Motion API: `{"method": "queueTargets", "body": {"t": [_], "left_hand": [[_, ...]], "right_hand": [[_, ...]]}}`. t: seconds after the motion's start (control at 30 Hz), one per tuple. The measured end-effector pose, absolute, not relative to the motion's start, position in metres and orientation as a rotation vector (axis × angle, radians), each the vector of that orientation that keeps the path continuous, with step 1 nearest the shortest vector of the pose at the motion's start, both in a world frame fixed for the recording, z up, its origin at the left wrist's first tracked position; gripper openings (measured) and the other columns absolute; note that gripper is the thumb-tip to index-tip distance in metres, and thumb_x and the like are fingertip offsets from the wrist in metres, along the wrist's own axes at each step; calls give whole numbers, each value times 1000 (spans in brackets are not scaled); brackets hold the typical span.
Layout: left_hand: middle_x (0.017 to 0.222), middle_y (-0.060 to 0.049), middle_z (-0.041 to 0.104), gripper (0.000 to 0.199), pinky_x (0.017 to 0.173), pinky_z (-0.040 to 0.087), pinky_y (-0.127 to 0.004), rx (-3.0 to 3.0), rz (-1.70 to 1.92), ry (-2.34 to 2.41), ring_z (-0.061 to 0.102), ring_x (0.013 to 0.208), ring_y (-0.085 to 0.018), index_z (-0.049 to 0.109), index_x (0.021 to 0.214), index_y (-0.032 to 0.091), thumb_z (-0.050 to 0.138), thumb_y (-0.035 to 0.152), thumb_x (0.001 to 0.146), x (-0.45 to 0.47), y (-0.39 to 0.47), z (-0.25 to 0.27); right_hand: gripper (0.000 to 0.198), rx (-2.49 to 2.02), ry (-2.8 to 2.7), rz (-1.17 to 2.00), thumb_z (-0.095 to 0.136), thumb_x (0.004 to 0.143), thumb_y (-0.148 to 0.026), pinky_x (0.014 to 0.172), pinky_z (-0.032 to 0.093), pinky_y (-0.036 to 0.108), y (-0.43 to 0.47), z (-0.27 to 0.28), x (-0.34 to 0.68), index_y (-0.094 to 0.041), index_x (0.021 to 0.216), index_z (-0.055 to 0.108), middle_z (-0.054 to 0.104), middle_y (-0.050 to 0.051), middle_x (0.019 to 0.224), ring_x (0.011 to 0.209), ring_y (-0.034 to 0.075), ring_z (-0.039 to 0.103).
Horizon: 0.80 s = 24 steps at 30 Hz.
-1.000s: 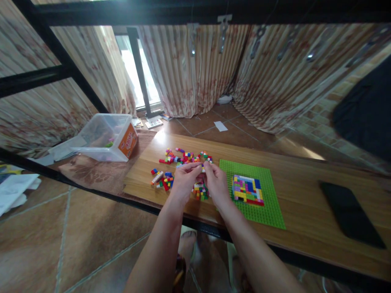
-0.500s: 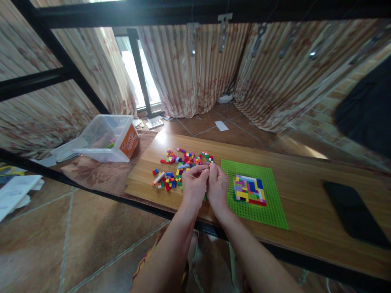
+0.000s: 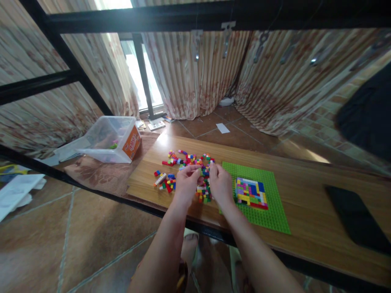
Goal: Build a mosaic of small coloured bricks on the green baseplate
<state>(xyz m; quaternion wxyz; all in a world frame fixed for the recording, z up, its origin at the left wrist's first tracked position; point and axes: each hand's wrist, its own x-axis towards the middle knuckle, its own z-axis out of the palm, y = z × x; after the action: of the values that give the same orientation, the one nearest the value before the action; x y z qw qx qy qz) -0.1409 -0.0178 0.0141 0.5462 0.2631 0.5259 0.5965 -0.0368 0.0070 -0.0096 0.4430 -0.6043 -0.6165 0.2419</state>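
Note:
My left hand point(image 3: 187, 183) is over the pile of small toy bricks point(image 3: 204, 189), thumb and fingers pinched together. A greenish bit shows at its fingertips, but whether it is held or lies behind them I cannot tell. My right hand point(image 3: 221, 184) is closed too, between the pile and the green baseplate point(image 3: 276, 203); anything in its fingertips is too small to name. A gap separates the two hands. On the baseplate sits a multicoloured block of bricks point(image 3: 251, 193), with blue, yellow, purple and red pieces.
A black phone-like slab point(image 3: 354, 215) lies at the right of the wooden table point(image 3: 305, 195). Beyond the table's left end stands a clear plastic box point(image 3: 106, 138) with an orange label. A black metal bar point(image 3: 152, 20) crosses above.
My hands, together before, have parted; the left moved left and slightly down, the right a little right. More bricks show between them.

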Motion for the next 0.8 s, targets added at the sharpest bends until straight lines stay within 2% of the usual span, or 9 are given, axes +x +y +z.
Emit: {"method": "queueTargets", "body": {"t": [0.2, 0.33, 0.5, 0.6, 0.7, 0.8], "left_hand": [[62, 1, 64, 21, 52, 43, -20, 875, 1417, 1513, 55, 52, -9, 73, 81, 15, 73, 17, 60, -161, -9, -2], [66, 0, 65, 25, 49, 40, -19, 954, 1412, 1556, 55, 53, -10, 73, 80, 15, 78, 20, 55, -160, -8, -2], [67, -1, 67, 31, 51, 42, -19, 974, 1392, 1539, 57, 55, -11, 72, 90, 14, 74, 22, 60, -160, -5, -2], [67, -1, 68, 33, 55, 45, -21, 954, 1414, 1519, 59, 57, -12, 70, 93, 13, 72, 23, 62, -161, -3, -1], [65, 0, 68, 29, 56, 45, -21, 950, 1426, 1507, 59, 56, -11, 69, 88, 13, 72, 25, 63, -158, -3, 4], [64, 0, 67, 27, 55, 46, -20, 950, 1384, 1448, 58, 55, -10, 69, 84, 13, 75, 28, 62, -149, -6, 11]], "right_hand": [[29, -1563, -1909, 321, 48, 94, -38, 64, 34, 28, 13, -17, -28, -20, 82, 67, 64, 5, 75, 69, 19, 55], [20, -1553, -1982, 334, 54, 92, -33, 70, 39, 30, 11, -16, -32, -20, 92, 69, 64, 7, 85, 79, 21, 58], [24, -1547, -1999, 428, 56, 91, -29, 79, 43, 32, 7, -6, -34, -18, 108, 69, 66, 9, 96, 87, 22, 60], [21, -1476, -1949, 454, 52, 92, -24, 80, 43, 31, 4, 0, -30, -19, 101, 70, 66, 8, 95, 87, 20, 60], [21, -1393, -1877, 430, 50, 91, -19, 80, 43, 29, 0, 5, -22, -20, 83, 70, 65, 6, 92, 86, 18, 59], [16, -1344, -1777, 448, 55, 87, -20, 75, 43, 28, -4, 8, -11, -20, 76, 67, 65, 5, 88, 81, 17, 58]]}}
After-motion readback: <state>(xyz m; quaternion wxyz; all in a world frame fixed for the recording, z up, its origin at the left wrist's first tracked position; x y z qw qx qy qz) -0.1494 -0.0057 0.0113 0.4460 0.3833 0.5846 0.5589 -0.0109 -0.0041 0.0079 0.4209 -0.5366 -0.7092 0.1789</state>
